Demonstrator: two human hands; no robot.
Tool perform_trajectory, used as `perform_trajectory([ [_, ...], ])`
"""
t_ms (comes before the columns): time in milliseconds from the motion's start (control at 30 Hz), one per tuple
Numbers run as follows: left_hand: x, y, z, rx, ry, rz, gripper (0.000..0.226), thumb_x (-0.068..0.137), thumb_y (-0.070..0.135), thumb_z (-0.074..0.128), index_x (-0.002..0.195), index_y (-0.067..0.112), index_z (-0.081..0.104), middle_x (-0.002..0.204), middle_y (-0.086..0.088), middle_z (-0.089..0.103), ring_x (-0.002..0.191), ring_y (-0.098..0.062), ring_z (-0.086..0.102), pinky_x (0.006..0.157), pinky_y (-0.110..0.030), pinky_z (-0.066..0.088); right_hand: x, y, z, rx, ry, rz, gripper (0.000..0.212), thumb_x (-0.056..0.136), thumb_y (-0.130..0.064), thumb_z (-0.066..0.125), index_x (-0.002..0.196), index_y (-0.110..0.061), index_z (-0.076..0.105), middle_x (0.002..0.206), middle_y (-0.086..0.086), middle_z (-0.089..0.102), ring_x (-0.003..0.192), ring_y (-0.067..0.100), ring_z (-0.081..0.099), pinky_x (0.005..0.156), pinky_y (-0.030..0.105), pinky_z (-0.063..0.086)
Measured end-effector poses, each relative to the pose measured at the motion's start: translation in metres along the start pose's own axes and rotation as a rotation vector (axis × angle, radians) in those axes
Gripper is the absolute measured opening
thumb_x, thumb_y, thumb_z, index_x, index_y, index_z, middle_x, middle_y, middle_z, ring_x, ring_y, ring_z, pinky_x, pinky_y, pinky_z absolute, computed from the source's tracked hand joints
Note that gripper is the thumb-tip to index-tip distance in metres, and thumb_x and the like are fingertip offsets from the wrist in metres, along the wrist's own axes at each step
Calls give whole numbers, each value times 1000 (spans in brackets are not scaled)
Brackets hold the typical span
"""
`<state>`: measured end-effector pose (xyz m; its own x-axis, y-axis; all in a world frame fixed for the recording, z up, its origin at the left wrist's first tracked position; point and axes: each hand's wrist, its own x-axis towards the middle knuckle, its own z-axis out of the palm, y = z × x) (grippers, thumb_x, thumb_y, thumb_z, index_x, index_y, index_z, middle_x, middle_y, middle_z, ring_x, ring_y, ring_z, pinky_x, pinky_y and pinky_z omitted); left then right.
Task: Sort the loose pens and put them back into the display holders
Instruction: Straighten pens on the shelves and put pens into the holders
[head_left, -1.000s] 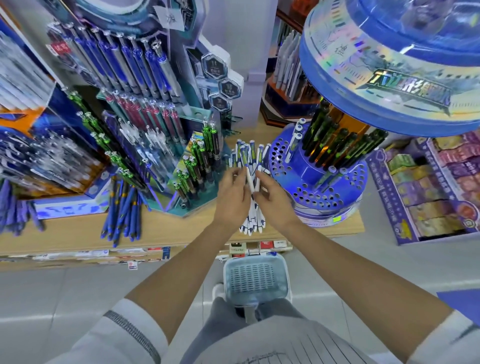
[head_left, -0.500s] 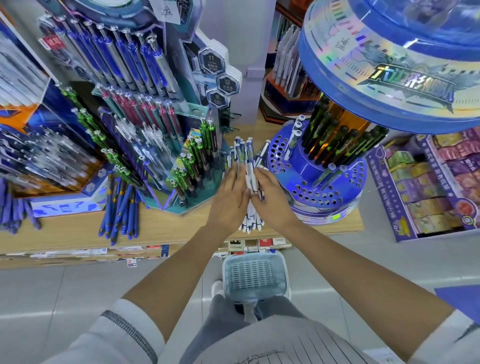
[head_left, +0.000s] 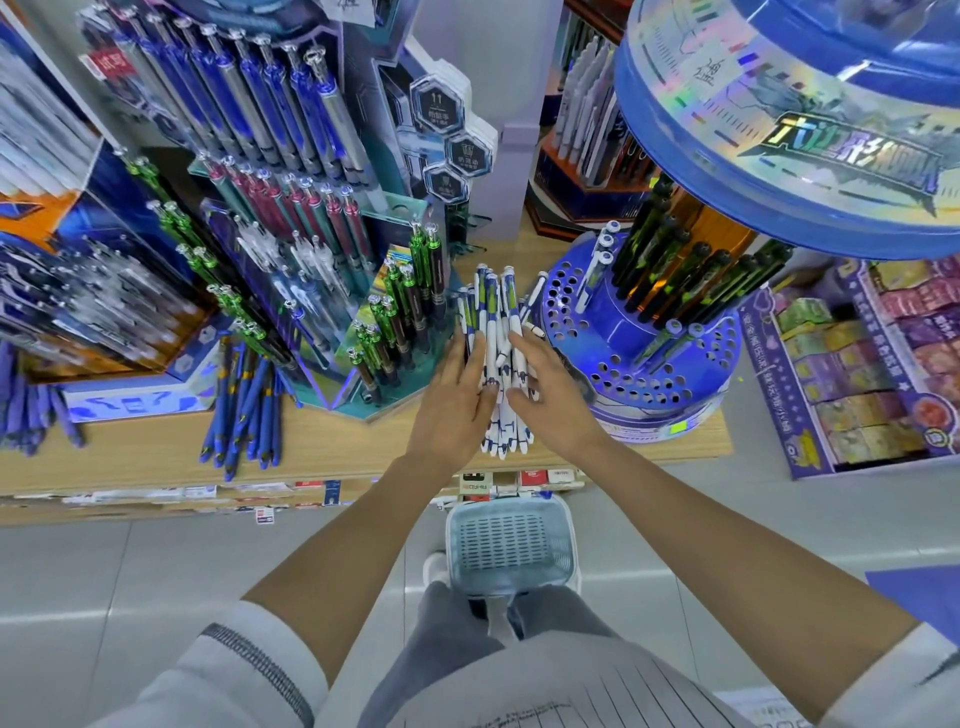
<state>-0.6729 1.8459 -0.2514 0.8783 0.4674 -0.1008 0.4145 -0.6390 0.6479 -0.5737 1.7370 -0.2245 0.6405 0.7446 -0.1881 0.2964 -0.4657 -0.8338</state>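
A bundle of white pens with blue and green bands (head_left: 493, 306) lies on the wooden shelf (head_left: 337, 447) between two displays. My left hand (head_left: 452, 405) presses its left side with straight fingers. From the other side my right hand (head_left: 556, 400) presses in with straight fingers too, the thumb near the bundle's middle. The pen tips stick out toward me below both hands. Just right of the bundle stands a round blue holder (head_left: 639, 364) with many holes, holding black pens and a few white ones.
A tiered display (head_left: 322, 249) of blue, red and green pens stands to the left. Loose blue pens (head_left: 249, 405) lie on the shelf in front of it. A blue-grey basket (head_left: 509, 545) sits below the shelf edge. Card boxes (head_left: 857, 374) fill the right.
Both hands have slid forward along the bundle and flattened from curled fingers to straight ones. The pens now lie closer together.
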Motion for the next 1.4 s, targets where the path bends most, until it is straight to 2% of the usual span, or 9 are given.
perform_trajectory([
  [167,0,-4,2,73,-8,4,67,102,31,41,155,16,2,161,-5,-10,149,-19,-3,120,-39,16,-2,3,1,66,23,0,68,90,3,55,150,-19,29,156,-4,26,144,12,25,117,40,29],
  [367,-3,-8,1,144,-29,-1,77,99,35,48,154,17,-3,160,-7,-17,149,-23,-1,119,-39,19,-7,6,2,173,27,30,69,91,-5,62,149,-24,30,153,-1,32,139,10,32,112,27,34],
  [633,-9,-13,0,193,-4,42,83,95,31,55,154,10,0,161,-6,-12,149,-22,4,120,-37,18,-4,13,8,67,38,51,70,89,-12,65,150,-19,30,151,2,34,136,13,36,114,38,34],
  [800,-11,-16,-1,200,-6,57,84,94,27,57,154,9,1,161,-9,-9,149,-25,7,120,-37,19,-3,12,10,-62,89,14,66,90,-15,64,148,-18,33,150,4,34,138,15,34,114,31,31],
  [900,-12,-17,-2,195,-6,64,83,94,28,57,154,11,2,162,-7,-7,149,-24,9,119,-36,20,-7,17,11,-39,132,-18,63,89,-15,65,146,-21,38,146,4,39,135,16,38,111,40,37],
  [1067,-16,-18,-4,222,-1,74,77,94,28,57,153,11,11,162,-10,2,146,-28,18,117,-39,24,-11,18,9,-41,186,-73,56,88,-13,64,140,-19,44,137,0,44,128,16,43,99,48,47],
  [1167,-20,-16,-6,233,68,71,67,91,18,59,149,8,28,157,-15,22,140,-32,30,114,-44,31,-16,20,8,-17,205,-82,52,89,-13,63,137,-19,47,136,-1,45,126,15,44,101,47,46],
  [1267,-27,-11,-5,222,215,150,46,85,12,50,130,4,48,131,-16,47,116,-33,49,96,-45,45,-26,22,6,3,224,-110,44,89,-11,62,131,-19,52,128,-3,49,117,11,47,98,45,48],
  [1400,-36,5,6,234,237,265,34,81,8,52,115,9,56,111,-11,52,100,-28,50,86,-38,44,-49,31,0,30,216,-149,34,90,-8,60,123,-14,59,110,-3,59,101,9,58,93,31,49],
])
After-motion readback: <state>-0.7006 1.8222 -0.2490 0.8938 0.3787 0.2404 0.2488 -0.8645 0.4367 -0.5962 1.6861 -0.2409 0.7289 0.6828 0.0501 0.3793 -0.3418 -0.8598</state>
